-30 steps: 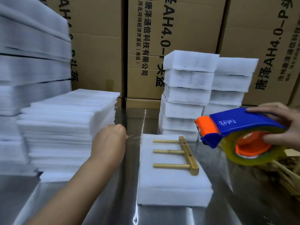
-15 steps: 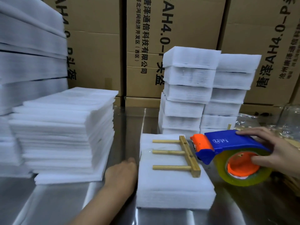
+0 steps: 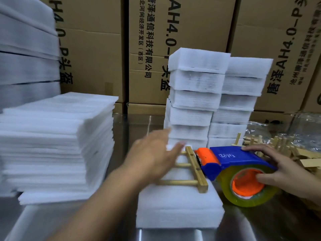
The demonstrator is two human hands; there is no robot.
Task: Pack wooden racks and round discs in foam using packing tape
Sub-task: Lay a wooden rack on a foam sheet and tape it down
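Note:
A wooden rack [image 3: 194, 168] with three pegs lies on a small white foam stack [image 3: 178, 206] at the centre of the metal table. My left hand [image 3: 152, 159], blurred, fingers spread and straight, hovers over the rack's pegs and hides their left ends. My right hand [image 3: 281, 169] grips a blue and orange tape dispenser [image 3: 231, 164] with a roll of clear tape [image 3: 250, 186]. The dispenser rests on the table just right of the foam, with its orange nose against the rack's bar.
A wide pile of foam sheets [image 3: 57, 146] stands at left, with taller foam behind it. Two columns of wrapped foam packs [image 3: 196, 94] rise behind the rack. Loose wooden racks [image 3: 278, 145] lie at the right. Cardboard boxes [image 3: 97, 49] line the back.
My left hand rose from the table beside the foam and swept right over the rack. My right hand lowered the dispenser onto the table against the rack's bar.

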